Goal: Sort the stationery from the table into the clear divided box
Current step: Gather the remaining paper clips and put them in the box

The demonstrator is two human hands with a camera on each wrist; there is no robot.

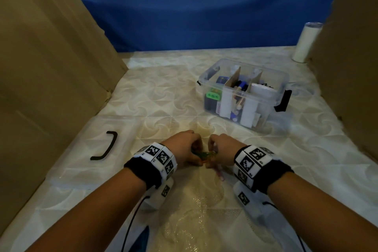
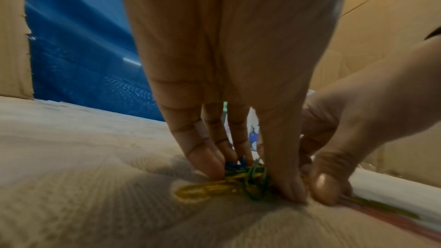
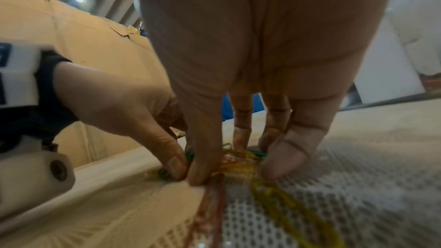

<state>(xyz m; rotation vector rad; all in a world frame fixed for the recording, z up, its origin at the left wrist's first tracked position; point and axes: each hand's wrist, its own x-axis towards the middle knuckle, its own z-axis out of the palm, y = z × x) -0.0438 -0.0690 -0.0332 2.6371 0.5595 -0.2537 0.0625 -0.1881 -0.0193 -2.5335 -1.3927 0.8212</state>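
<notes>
A small heap of coloured paper clips (image 1: 204, 154) lies on the pale patterned tablecloth near the front middle. Both hands are bunched over it. In the left wrist view my left hand (image 2: 250, 176) pinches yellow, green and blue clips (image 2: 238, 182) between thumb and fingers. My right hand (image 3: 238, 167) pinches the same heap from the other side, thumb against fingers, while a yellow clip (image 3: 274, 195) and a reddish one (image 3: 212, 205) trail out toward the wrist. The clear divided box (image 1: 266, 110) stands further back to the right, with stationery in its cardboard-walled compartments.
A clear lid with a black handle (image 1: 106, 147) lies flat at the left. Tall cardboard walls (image 1: 51, 67) close in both sides, and a blue cloth hangs behind. A white cylinder (image 1: 305, 43) stands at the back right. A pink clip (image 1: 219, 172) lies by my right wrist.
</notes>
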